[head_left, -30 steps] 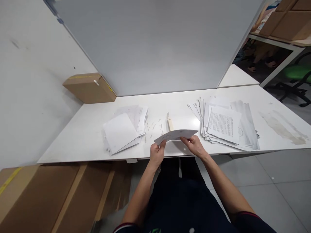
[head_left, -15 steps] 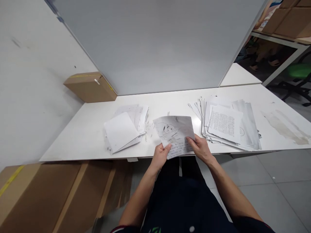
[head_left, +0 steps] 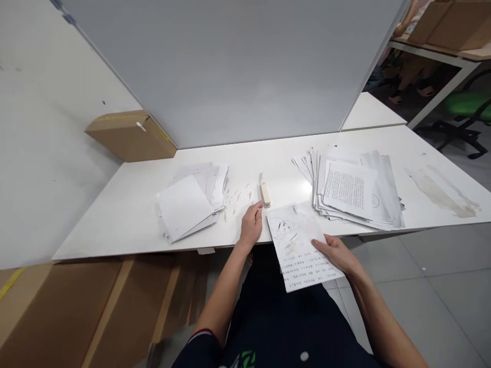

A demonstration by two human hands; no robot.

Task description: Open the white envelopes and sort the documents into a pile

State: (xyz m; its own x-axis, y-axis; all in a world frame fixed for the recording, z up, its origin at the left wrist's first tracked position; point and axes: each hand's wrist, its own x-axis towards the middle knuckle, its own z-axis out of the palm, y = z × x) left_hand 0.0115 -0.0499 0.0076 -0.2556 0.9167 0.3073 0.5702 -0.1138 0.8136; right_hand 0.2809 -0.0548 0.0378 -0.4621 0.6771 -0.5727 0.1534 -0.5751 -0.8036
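Note:
My right hand [head_left: 334,251] grips a stapled printed sheet [head_left: 299,244] with a cartoon drawing and text, which hangs partly over the front edge of the white table [head_left: 126,220]. My left hand [head_left: 251,223] rests on the table with fingers stretched toward a small cream staple remover [head_left: 265,193], its fingertips just short of it. Small bits of staples and paper [head_left: 238,197] lie scattered left of that tool.
A fanned stack of printed papers [head_left: 351,186] lies at the right. A smaller pile of white sheets [head_left: 192,202] lies at the left. A cardboard box [head_left: 130,135] sits at the far left corner against a grey partition [head_left: 230,66]. Cardboard boxes [head_left: 76,312] stand under the table.
The sheet came down from both hands onto the table edge. My left hand let go and moved up toward the staple remover; my right hand slid to the sheet's lower right side.

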